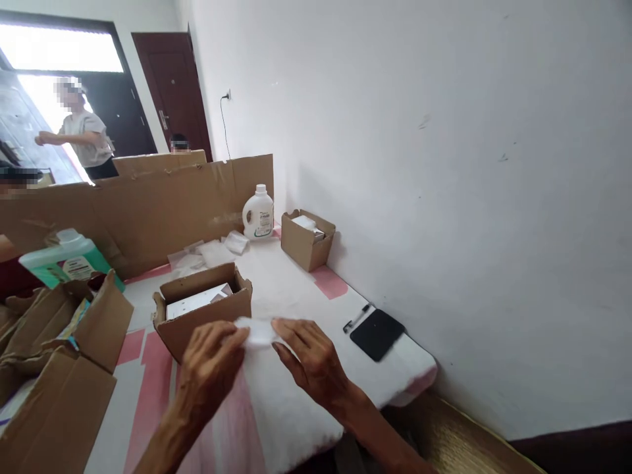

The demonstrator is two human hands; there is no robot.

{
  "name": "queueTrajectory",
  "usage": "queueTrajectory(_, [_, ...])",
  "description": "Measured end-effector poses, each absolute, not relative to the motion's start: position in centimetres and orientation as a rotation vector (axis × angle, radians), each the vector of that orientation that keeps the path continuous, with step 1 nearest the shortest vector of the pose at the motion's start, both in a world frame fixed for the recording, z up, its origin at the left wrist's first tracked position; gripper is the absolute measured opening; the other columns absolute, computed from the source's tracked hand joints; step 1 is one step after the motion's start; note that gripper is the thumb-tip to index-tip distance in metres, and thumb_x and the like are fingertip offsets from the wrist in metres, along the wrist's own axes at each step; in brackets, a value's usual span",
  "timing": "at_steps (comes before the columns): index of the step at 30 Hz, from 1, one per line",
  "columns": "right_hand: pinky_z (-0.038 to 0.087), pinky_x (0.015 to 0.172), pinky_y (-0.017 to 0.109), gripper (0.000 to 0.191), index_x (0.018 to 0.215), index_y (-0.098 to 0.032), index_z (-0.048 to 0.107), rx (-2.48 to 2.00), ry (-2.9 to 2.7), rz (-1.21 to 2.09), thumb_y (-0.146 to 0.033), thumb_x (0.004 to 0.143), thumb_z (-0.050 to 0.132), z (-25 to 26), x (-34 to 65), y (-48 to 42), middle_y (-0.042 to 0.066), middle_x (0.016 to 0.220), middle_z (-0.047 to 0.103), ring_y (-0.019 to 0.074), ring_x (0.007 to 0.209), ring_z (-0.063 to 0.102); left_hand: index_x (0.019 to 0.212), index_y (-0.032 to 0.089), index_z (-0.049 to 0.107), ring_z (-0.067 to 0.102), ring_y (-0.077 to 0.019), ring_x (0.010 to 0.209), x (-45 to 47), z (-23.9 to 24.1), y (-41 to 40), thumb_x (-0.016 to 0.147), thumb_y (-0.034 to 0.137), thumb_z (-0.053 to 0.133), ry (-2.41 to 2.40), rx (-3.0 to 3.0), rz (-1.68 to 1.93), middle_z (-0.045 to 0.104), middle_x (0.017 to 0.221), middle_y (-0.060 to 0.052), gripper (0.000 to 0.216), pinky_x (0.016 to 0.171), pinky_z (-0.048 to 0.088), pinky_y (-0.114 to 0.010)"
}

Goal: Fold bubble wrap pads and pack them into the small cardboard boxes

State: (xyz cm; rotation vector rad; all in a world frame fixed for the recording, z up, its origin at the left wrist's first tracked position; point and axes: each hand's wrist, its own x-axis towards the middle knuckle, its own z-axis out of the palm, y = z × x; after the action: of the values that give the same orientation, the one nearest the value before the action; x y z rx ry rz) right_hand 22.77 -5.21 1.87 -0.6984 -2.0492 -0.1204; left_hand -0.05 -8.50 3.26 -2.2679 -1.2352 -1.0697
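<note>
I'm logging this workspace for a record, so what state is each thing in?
Clear packet: held up, blurred
Left hand: pinching the packet
Right hand: at the packet, grip unclear
Front box: open, white item inside
Rear box: open, white items inside
Left cartons: open
White jug: upright, capped
Green jug: capped
Black pad: lying flat
Maroon door: looks shut
Plug: plugged in

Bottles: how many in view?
2: a white bottle by the right end of the cardboard panel, and a green bottle at left, behind the boxes. Others may be hidden.
</note>
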Motion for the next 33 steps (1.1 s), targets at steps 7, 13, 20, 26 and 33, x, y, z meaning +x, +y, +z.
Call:
queueTrajectory(7, [0.055, 0.101, 0.047, 0.046, 0.145, -0.016, 0.047, -0.729, -1.887, -0.073, -0.017, 0.099, 0.053, 3.7, 18.3, -4.4, 0.020, 0.142, 0.056, 0.0301, 0.129, 0.057, 0.105, 0.025, 0.074, 0.060, -0.0254, 0.097, -8.0, 9.8, -2.8, 0.093, 0.024, 0.055, -1.586, -2.084, -0.672, 0.068, 0.101, -0.009, 0.023, 0.087, 0.043, -0.039])
queueTrajectory(13, [0.062, 0.087, 0.042, 0.033, 0.125, -0.017, 0.060, -0.727, -1.943, 0.042, -0.010, 0.095, 0.051, -0.4, 18.5, -4.4, 0.016, 0.122, 0.066, 0.0262, 0.106, 0.067, 0.090, 0.024, 0.075, 0.062, -0.0213, 0.080, -9.3, 9.2, 0.7, 0.081, 0.025, 0.060, -1.837, -2.431, -0.315, 0.069, 0.090, -0.006, 0.017, 0.075, 0.044, -0.033])
queueTrajectory(20, [0.062, 0.079, 0.036, 0.022, 0.108, -0.019, 0.064, -0.669, -1.915, 0.189, -0.007, 0.095, 0.051, -1.3, 18.2, -4.0, 0.011, 0.104, 0.069, 0.0224, 0.094, 0.067, 0.082, 0.025, 0.075, 0.065, -0.0182, 0.072, -9.3, 10.2, 1.4, 0.092, 0.053, 0.045, -1.986, -2.670, -0.310, 0.073, 0.083, -0.004, 0.042, 0.068, 0.046, -0.027])
queueTrajectory(26, [0.059, 0.080, 0.038, 0.018, 0.103, -0.019, 0.065, -0.597, -1.867, 0.130, -0.011, 0.097, 0.051, 1.3, 16.0, -2.4, 0.010, 0.103, 0.070, 0.0224, 0.092, 0.064, 0.100, 0.023, 0.075, 0.066, -0.0233, 0.091, -9.6, 9.3, 1.7, 0.079, 0.053, 0.065, -1.944, -2.571, -0.546, 0.071, 0.102, -0.007, 0.037, 0.084, 0.051, -0.034])
queueTrajectory(33, [0.058, 0.081, 0.036, 0.016, 0.099, -0.019, 0.066, -0.566, -1.828, 0.154, -0.011, 0.096, 0.051, 1.4, 14.2, -1.8, 0.009, 0.098, 0.070, 0.0212, 0.089, 0.063, 0.112, 0.027, 0.075, 0.066, -0.0261, 0.108, -10.3, 8.3, 2.1, 0.076, 0.049, 0.068, -2.039, -2.667, -0.453, 0.071, 0.117, -0.007, 0.043, 0.101, 0.048, -0.039])
